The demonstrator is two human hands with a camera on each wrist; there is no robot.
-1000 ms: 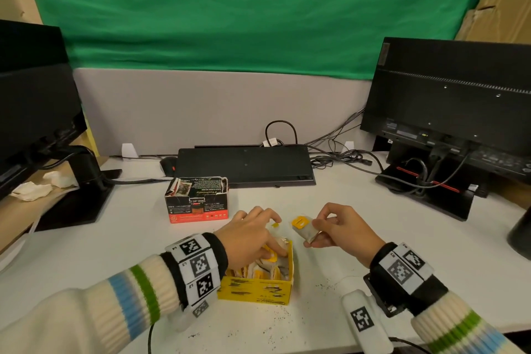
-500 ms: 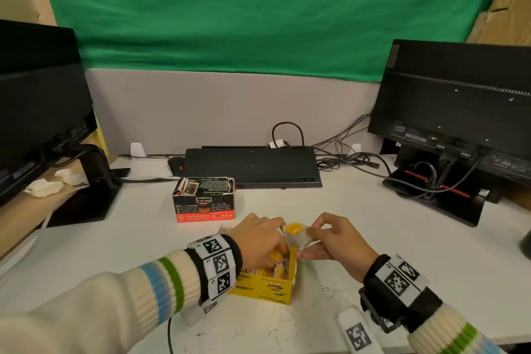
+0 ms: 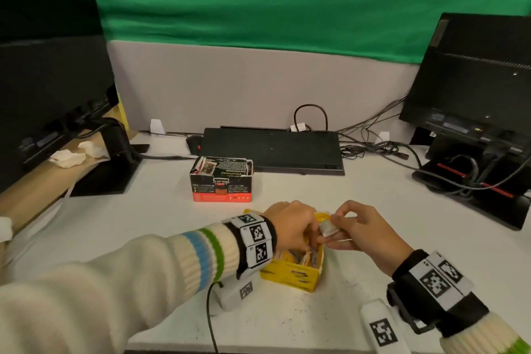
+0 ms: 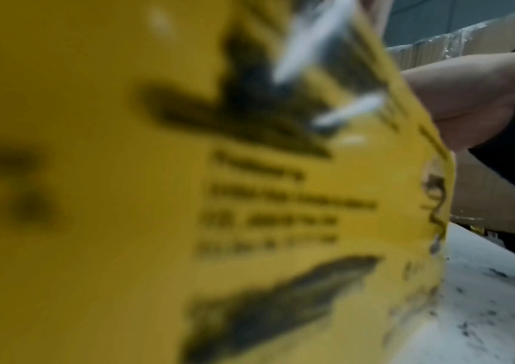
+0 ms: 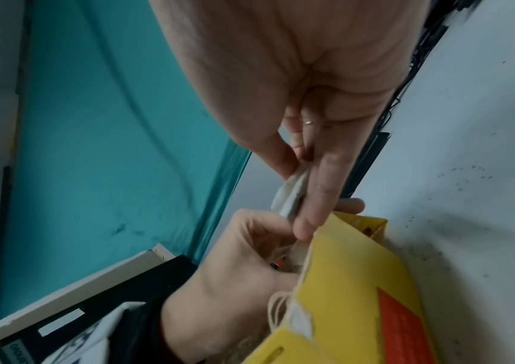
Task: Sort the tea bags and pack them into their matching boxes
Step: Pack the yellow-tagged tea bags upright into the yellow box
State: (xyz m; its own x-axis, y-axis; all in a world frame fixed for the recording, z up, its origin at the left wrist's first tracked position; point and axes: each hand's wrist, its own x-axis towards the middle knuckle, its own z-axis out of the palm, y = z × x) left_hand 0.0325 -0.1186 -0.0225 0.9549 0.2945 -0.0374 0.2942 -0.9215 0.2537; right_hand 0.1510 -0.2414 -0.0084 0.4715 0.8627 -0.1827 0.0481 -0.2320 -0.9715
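Right fingers (image 5: pixel 318 187) pinching tea bag (image 3: pixel 327 228) above yellow box (image 3: pixel 293 276), apparently for insertion; left hand (image 3: pixel 290 227) curled inside, likely parting bags; grip unclear.

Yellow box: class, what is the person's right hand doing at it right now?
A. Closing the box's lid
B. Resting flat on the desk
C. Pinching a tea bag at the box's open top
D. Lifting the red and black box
C: the right hand pinches a pale tea bag just above the open yellow box.
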